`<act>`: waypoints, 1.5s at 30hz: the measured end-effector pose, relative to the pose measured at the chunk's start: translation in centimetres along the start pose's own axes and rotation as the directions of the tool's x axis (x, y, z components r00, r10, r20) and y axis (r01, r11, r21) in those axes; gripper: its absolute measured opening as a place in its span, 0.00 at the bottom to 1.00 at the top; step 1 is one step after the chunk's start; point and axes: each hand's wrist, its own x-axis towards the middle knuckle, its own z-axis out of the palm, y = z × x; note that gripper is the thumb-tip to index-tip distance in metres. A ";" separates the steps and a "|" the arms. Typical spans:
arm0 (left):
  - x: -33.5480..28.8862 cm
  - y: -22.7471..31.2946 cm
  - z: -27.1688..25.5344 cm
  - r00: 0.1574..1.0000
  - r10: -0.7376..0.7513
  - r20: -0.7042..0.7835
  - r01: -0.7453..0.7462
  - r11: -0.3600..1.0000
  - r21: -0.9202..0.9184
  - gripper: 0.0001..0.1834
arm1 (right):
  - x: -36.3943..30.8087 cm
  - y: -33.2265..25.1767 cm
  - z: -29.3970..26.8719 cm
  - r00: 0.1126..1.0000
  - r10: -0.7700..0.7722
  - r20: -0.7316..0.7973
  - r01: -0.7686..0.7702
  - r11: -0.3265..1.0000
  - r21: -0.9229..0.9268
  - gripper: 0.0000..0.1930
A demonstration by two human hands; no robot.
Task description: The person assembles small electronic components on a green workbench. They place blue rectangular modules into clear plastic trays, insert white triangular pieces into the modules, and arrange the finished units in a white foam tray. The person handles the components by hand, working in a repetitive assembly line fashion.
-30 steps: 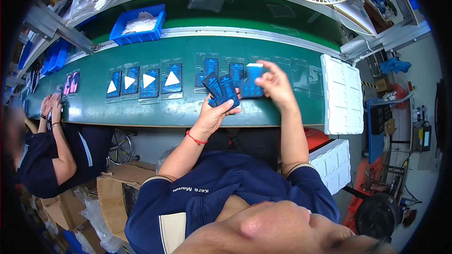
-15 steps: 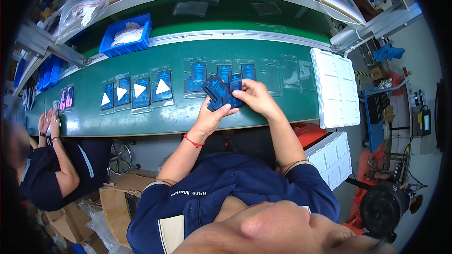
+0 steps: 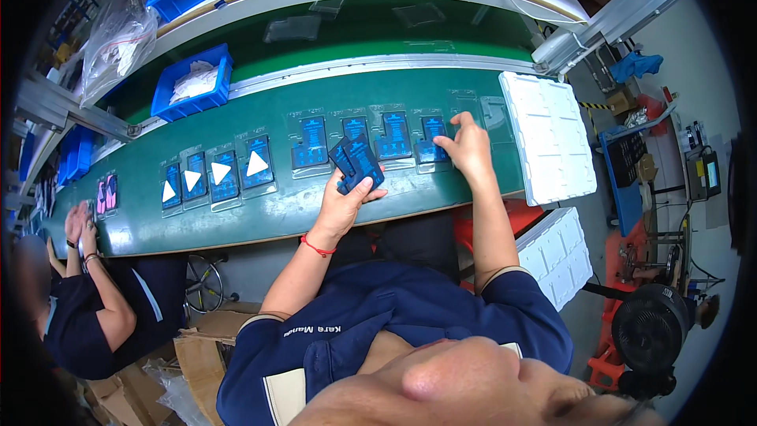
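Note:
My left hand (image 3: pixel 344 207) is closed around a small fanned stack of flat black phone batteries (image 3: pixel 363 167) with blue print, held above the table's near side. My right hand (image 3: pixel 471 150) is at the right end of a row of clear plastic trays, thumb and fingers apart. Its thumb is close to the right edge of a battery (image 3: pixel 433 136) lying in a tray; whether it touches is unclear. To the left, more trays hold batteries, including one (image 3: pixel 393 130) and another (image 3: pixel 314 138). The held stack partly covers a battery (image 3: pixel 354 126) behind it.
On the green table (image 3: pixel 315 217), several trayed batteries at left bear white triangles (image 3: pixel 257 164). Farther back stands a blue bin (image 3: pixel 192 87). White moulded trays (image 3: pixel 548 138) stand at right. Beside pink pieces (image 3: pixel 106 193) at far left are a co-worker's hands (image 3: pixel 81 225).
My right hand has left the stack and moved right to the trays. One more battery now lies in a tray at the row's right end. The view has shifted slightly.

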 end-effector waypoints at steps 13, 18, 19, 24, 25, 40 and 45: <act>-0.2 -0.2 1.0 0.996 0.076 0.056 -0.083 0.988 0.128 0.34 | 2.2 5.6 -0.7 1.000 -0.007 0.026 -0.014 0.698 0.715 0.07; -0.1 -0.3 1.0 0.995 0.088 0.051 -0.094 0.986 0.136 0.32 | 7.4 11.3 -2.4 0.984 0.179 -0.022 -0.172 0.968 0.183 0.12; -0.1 -0.3 1.0 0.994 0.097 0.050 -0.103 0.985 0.136 0.32 | 7.2 10.2 -2.2 0.977 0.212 0.033 -0.214 0.973 0.089 0.14; -0.3 -0.3 1.2 0.990 0.135 0.032 -0.138 0.976 0.170 0.28 | 3.6 5.5 -1.7 0.980 0.013 -0.199 -0.030 0.996 -0.081 0.19; -0.2 -0.4 1.2 0.993 0.115 0.029 -0.118 0.975 0.187 0.29 | 2.5 4.2 -1.4 0.972 -0.022 -0.233 0.019 1.000 -0.013 0.19; 5.3 -1.0 7.8 0.769 0.215 0.602 -0.604 -0.062 0.794 0.41 | 3.8 11.0 -5.5 0.909 -0.008 -0.417 -0.014 0.999 -0.051 0.21; 7.0 -3.1 7.7 0.840 0.107 0.532 -0.493 -0.261 0.830 0.36 | 2.7 11.8 -3.7 0.956 -0.100 -0.277 -0.028 0.906 -0.422 0.18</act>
